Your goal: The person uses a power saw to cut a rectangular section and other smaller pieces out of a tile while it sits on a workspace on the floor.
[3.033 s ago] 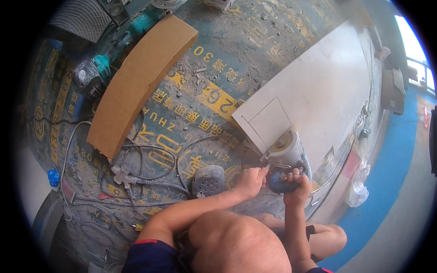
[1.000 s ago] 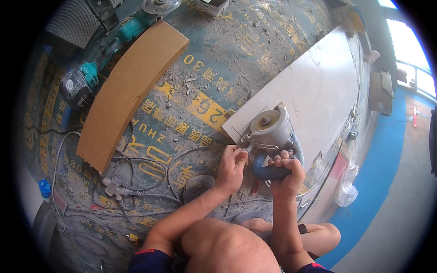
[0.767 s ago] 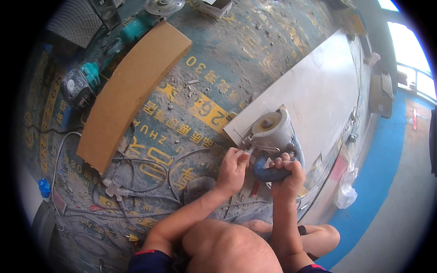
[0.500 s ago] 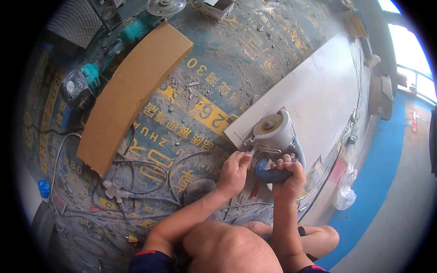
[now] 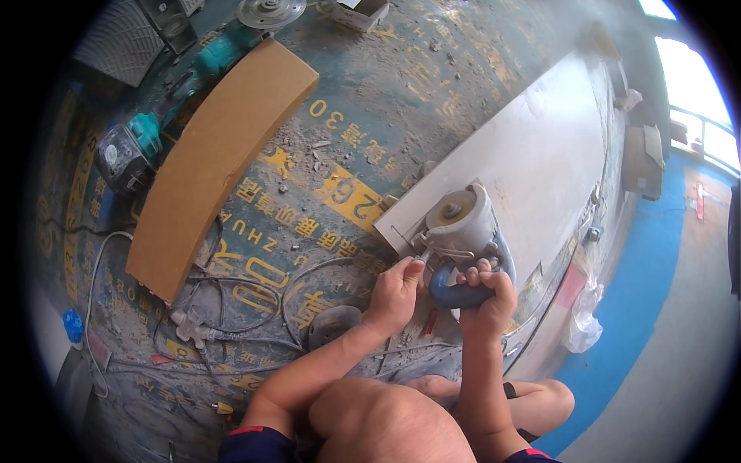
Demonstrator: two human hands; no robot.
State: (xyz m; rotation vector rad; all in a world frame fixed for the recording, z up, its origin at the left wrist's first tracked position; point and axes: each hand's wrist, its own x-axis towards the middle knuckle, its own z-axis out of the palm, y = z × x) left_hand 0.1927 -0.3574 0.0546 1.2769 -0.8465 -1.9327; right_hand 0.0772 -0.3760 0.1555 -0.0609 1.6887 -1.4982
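A dusty handheld disc cutter (image 5: 461,220) with a grey guard and a round disc rests on a pale slab (image 5: 540,147), near its close end. My right hand (image 5: 488,297) wraps round the cutter's blue loop handle (image 5: 457,293). On its left side, my left hand (image 5: 397,293) is closed, thumb and fingers pinching a thin metal part that sticks out from the cutter's base. The disc's lower edge is hidden by the guard and slab.
A long brown cardboard box (image 5: 220,166) lies at left, beside a teal-and-black power tool (image 5: 131,150). Cables (image 5: 255,332) coil near my left forearm. Dust hangs over the slab's far end. A clear plastic bag (image 5: 584,320) lies right, near a blue floor strip (image 5: 641,270).
The dust haze at the slab's far end looks thicker. The view has shifted slightly; both hands keep the same hold on the cutter.
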